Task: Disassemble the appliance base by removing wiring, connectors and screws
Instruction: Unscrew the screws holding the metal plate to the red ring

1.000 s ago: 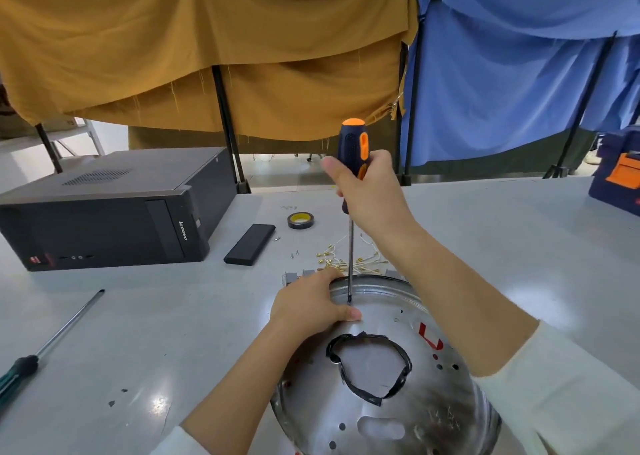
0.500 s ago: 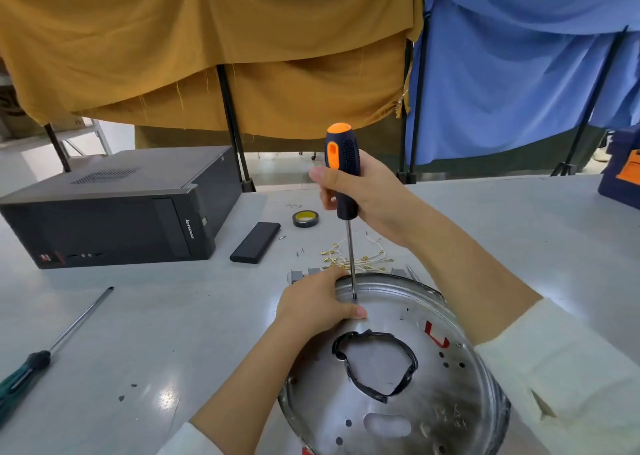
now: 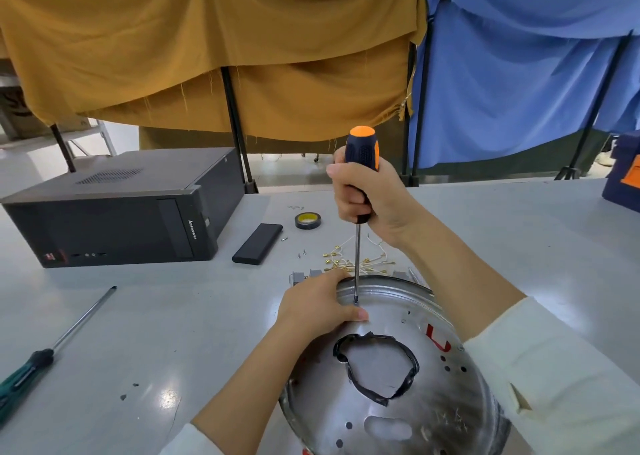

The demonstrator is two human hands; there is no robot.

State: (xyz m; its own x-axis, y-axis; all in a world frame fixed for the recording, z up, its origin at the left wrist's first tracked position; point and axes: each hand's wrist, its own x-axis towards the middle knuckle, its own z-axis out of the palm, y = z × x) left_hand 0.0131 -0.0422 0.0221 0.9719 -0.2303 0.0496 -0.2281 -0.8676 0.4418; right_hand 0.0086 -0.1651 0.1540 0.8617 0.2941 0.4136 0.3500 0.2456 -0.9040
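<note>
Right hand (image 3: 370, 198) clenches screwdriver (image 3: 358, 191) upright, tip on a screw at base's (image 3: 398, 399) 12 o'clock rim, for straight torque. Left hand (image 3: 317, 304) grips rim at 10 o'clock, prob. to stop it spinning. Base sits on table (image 3: 173, 316) w/ loose wires (image 3: 353, 262) beyond.

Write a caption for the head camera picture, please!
Right hand drives an orange-black screwdriver into the metal base, left hand steadying.
</note>
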